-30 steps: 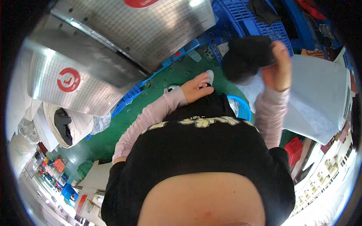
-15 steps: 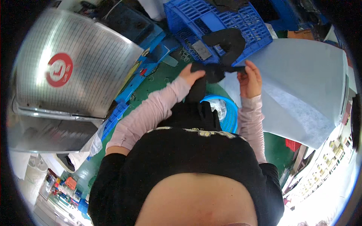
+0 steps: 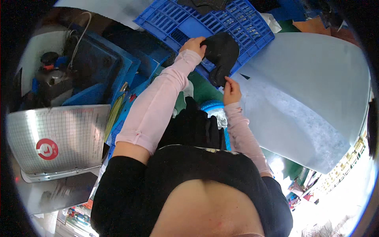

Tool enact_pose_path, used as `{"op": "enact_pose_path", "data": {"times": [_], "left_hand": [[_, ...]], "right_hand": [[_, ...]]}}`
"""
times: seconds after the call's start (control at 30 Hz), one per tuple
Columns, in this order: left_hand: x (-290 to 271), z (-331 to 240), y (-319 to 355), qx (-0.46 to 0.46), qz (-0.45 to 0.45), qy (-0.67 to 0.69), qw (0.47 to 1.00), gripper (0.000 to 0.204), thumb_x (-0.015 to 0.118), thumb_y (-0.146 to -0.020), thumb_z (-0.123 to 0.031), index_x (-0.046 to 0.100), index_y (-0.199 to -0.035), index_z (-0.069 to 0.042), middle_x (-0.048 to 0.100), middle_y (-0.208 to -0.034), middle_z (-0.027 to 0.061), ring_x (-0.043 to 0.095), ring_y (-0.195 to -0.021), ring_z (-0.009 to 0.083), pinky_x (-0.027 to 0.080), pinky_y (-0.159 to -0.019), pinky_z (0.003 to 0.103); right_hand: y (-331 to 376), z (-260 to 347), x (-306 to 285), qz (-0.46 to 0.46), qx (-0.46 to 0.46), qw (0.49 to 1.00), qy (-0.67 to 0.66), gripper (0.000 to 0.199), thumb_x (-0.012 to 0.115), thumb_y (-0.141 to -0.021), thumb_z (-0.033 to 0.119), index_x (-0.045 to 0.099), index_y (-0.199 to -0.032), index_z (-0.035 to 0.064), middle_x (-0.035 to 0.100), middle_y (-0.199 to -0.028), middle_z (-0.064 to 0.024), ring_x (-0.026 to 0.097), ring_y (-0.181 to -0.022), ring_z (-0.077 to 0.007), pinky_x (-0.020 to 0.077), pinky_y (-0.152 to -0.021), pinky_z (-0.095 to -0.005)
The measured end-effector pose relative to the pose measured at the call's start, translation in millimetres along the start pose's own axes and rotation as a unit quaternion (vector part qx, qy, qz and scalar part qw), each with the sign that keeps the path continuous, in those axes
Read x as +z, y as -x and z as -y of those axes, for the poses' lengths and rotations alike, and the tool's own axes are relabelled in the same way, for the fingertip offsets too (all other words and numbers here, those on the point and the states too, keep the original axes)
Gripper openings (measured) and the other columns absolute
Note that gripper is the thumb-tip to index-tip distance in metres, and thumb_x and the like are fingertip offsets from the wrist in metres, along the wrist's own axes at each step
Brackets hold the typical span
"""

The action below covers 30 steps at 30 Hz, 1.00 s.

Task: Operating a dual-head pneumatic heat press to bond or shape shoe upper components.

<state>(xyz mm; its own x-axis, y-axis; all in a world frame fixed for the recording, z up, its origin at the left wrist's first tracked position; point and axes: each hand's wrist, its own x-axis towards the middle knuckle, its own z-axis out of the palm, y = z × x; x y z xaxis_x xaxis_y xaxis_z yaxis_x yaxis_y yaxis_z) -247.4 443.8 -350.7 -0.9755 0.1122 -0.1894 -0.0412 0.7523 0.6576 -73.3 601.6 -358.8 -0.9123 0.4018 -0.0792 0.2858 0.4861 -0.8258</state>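
Black leather piece (image 3: 222, 53) held over blue crate (image 3: 241, 23) edge: your left hand (image 3: 194, 45) pinches its top, right hand (image 3: 232, 87) its bottom. Keep it taut.

The black matt cloth piece (image 3: 222, 53) I held looked soft; the blue perforated plastic crate (image 3: 241, 23) behind it was glossy.
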Motion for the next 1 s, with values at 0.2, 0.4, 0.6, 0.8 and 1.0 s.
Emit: {"op": "enact_pose_path", "data": {"times": [0.2, 0.4, 0.6, 0.8, 1.0], "left_hand": [[-15, -21, -8, 0.032, 0.079, -0.043, 0.995, 0.035, 0.058, -0.082, -0.028, 0.058, -0.115, -0.018, 0.061, -0.109, 0.0121, 0.058, -0.096, 0.033, 0.048, -0.082, 0.041], [-13, -20, 6, 0.041, 0.078, -0.119, 0.989, 0.034, 0.057, -0.082, -0.027, 0.056, -0.115, -0.016, 0.059, -0.109, 0.0137, 0.058, -0.094, 0.0345, 0.047, -0.079, 0.045], [-28, -5, 61, 0.138, -0.147, -0.131, 0.971, 0.037, 0.062, -0.074, -0.021, 0.054, -0.108, -0.009, 0.056, -0.106, 0.0084, 0.053, -0.099, 0.0294, 0.039, -0.083, 0.045], [-59, 54, 231, 0.026, 0.06, 0.093, 0.994, 0.028, 0.056, -0.08, -0.01, 0.056, -0.107, -0.007, 0.059, -0.103, 0.0136, 0.057, -0.094, 0.0325, 0.045, -0.079, 0.041], [-66, 132, 358, -0.197, 0.066, 0.102, 0.973, 0.026, 0.056, -0.083, -0.018, 0.057, -0.106, -0.007, 0.062, -0.099, 0.0159, 0.061, -0.088, 0.032, 0.049, -0.076, 0.038]], "right_hand": [[6, 29, -6, 0.019, -0.072, 0.996, 0.048, 0.02, 0.056, -0.079, 0.006, 0.064, -0.096, 0.0109, 0.056, -0.077, -0.0108, 0.056, -0.068, -0.0263, 0.0453, -0.061, -0.0357], [-30, 42, -12, -0.015, -0.198, 0.966, 0.167, 0.025, 0.061, -0.075, 0.013, 0.065, -0.099, 0.0151, 0.054, -0.078, -0.0093, 0.055, -0.07, -0.0295, 0.0431, -0.06, -0.0392], [-74, 69, -1, 0.043, -0.317, 0.897, 0.304, 0.028, 0.061, -0.075, 0.017, 0.064, -0.103, 0.0167, 0.058, -0.094, -0.0103, 0.056, -0.08, -0.0308, 0.0451, -0.067, -0.04], [-17, 68, -7, 0.31, -0.193, 0.885, 0.289, 0.029, 0.061, -0.077, 0.023, 0.058, -0.105, 0.0138, 0.059, -0.101, -0.0127, 0.058, -0.09, -0.0332, 0.0467, -0.075, -0.0437], [-6, 34, 28, 0.344, -0.081, 0.788, 0.504, 0.022, 0.051, -0.083, 0.02, 0.053, -0.102, 0.0084, 0.062, -0.097, -0.0173, 0.061, -0.089, -0.0351, 0.0485, -0.076, -0.0454]]}}
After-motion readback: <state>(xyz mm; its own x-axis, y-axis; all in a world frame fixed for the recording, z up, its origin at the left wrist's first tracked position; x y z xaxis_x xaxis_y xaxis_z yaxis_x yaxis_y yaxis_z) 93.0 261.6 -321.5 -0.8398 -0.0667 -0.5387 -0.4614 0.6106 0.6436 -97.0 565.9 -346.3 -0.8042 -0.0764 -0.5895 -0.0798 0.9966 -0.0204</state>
